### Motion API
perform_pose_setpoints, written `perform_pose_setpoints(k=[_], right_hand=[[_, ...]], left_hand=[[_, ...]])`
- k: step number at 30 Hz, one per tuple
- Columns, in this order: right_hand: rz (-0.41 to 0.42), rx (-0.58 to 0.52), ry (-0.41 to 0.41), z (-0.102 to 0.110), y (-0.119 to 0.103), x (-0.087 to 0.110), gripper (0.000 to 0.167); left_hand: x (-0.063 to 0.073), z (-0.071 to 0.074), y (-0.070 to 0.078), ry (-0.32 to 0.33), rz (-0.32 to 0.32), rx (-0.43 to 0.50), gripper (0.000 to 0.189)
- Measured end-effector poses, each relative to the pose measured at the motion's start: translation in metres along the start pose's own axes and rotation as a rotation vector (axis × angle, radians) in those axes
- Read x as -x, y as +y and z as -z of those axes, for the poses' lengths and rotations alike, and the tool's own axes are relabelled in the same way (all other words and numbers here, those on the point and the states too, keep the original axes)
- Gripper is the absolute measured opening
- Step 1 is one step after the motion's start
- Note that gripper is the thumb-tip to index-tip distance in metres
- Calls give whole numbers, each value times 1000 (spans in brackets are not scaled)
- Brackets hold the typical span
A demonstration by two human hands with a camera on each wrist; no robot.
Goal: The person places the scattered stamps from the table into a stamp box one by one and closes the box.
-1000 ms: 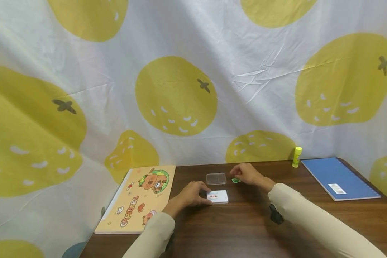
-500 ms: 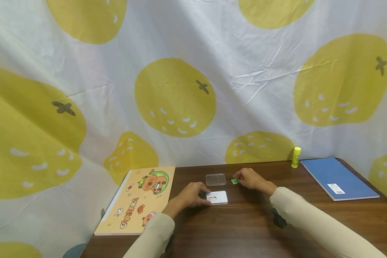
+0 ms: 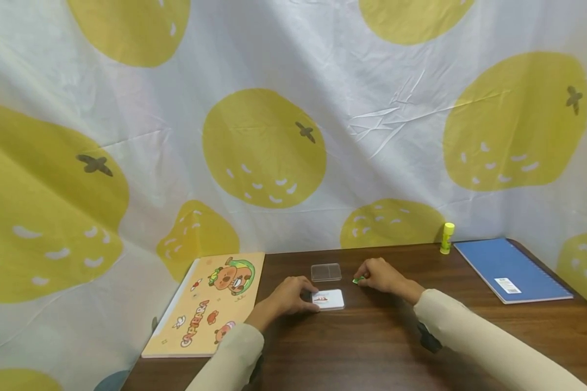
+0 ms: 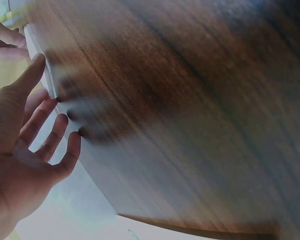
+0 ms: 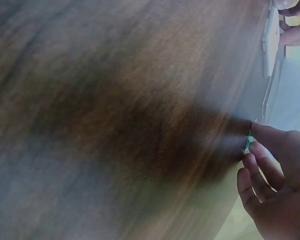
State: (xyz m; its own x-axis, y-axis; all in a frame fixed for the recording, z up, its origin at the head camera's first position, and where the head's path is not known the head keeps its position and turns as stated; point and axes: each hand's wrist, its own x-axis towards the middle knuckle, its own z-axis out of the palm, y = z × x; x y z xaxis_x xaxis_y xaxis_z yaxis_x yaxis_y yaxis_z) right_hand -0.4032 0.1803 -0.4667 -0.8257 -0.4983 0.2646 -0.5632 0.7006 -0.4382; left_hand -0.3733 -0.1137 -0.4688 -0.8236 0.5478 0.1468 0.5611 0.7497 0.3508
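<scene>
My left hand point(image 3: 289, 296) holds the left end of a flat white box point(image 3: 333, 299) with clear edges and a small red print on top. In the left wrist view its thumb lies along the box point(image 4: 51, 82), and the lower fingers spread near the table. Farther right, my right hand point(image 3: 379, 275) pinches a small green card point(image 3: 356, 281) between thumb and fingertips, low over the table. The right wrist view shows the card point(image 5: 249, 141) edge-on, mostly covered by the fingers. Behind the white box lies a clear plastic lid point(image 3: 325, 272).
A yellow capybara folder point(image 3: 203, 304) lies at the left of the brown wooden table point(image 3: 332, 353). At the back right stands a yellow glue stick point(image 3: 447, 238), beside a blue notebook point(image 3: 511, 269). A lemon-print curtain point(image 3: 391, 146) hangs behind the table.
My right hand has gone from reaching over the green card to gripping it, and has drawn it slightly toward me, tilting it. The left hand and white box have stayed put.
</scene>
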Motion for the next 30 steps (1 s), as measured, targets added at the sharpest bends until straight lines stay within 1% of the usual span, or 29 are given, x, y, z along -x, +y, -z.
perform_pose_setpoints(k=[3,7,10,12,17,23,26,30], right_hand=[[20,-3,3,1,-1,3,7],[14,-27,-10,1,-3,6,7],[26,-39,-23,1,-5,8,9],[53,-18,-29,1,-5,10,13],[85,17,-43,2,-7,12,21],[72,13,-67,3,-12,17,20],[68,-8,-79,3,-15,20,19],[96,-1,-76,4,-18,24,19]], left_hand=[[1,1,1,1,-2,2,45],[1,1,1,-1,3,4,45],[1,1,1,-5,10,5,45],[1,1,1,-6,10,7,45],[1,3,3,-4,-8,4,44],[1,3,3,-5,-12,-2,44],[0,2,2,-5,-12,-6,44],[0,1,2,-10,1,5,44]])
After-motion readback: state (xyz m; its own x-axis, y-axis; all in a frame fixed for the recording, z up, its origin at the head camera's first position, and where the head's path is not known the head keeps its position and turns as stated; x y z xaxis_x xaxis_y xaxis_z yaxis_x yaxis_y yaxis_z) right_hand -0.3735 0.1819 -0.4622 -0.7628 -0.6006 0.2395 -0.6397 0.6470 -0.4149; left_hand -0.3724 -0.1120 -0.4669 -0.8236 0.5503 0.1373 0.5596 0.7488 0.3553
